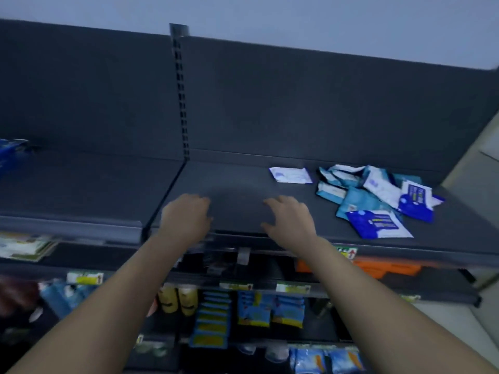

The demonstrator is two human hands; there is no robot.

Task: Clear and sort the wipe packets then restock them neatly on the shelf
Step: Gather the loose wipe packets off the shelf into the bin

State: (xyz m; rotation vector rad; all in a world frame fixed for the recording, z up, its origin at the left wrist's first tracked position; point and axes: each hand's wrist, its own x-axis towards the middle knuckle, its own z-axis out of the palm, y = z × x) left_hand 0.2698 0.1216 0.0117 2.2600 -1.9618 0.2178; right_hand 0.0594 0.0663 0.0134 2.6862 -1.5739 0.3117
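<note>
A loose heap of wipe packets (375, 197), teal, white and dark blue, lies on the right part of the dark top shelf (237, 184). One white packet (291, 175) lies apart, left of the heap. My left hand (186, 215) hovers over the shelf's front edge with fingers loosely curled, holding nothing. My right hand (290, 215) is beside it, fingers spread and relaxed, holding nothing, a short way left of the heap. The frame is somewhat blurred.
A slotted upright (180, 90) divides the shelf bays. Blue packs (10, 151) sit at the far left of the top shelf. Lower shelves hold hanging yellow-blue packets (213, 319), bottles (178, 299) and an orange item (378, 268). A pale wall (480, 163) stands to the right.
</note>
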